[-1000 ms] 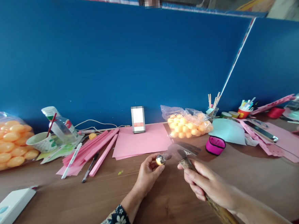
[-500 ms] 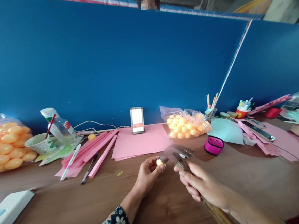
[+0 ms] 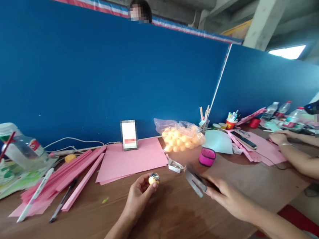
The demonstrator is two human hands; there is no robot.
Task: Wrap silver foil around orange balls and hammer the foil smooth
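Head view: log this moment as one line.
left hand: holds ball | right hand: holds hammer | hammer: apart from ball | pink paper: on table

**Light and sharpness, head view**

We record soft, even light, brightest at a blown-out window point(image 3: 288, 52) high beyond the right hand point(image 3: 227, 193). A diffuse shadow darkens the table point(image 3: 188, 215) between and below the hands. We note glints on the shiny ball point(image 3: 154, 179) in the left hand point(image 3: 140, 193); pale haze veils the plastic bag point(image 3: 181, 138) beyond both. The hammer point(image 3: 195, 180) at the right hand looks slightly smeared. Wide-angle stretch tilts the outer areas. Pixelation masks the phone point(image 3: 129, 135) past the left hand.
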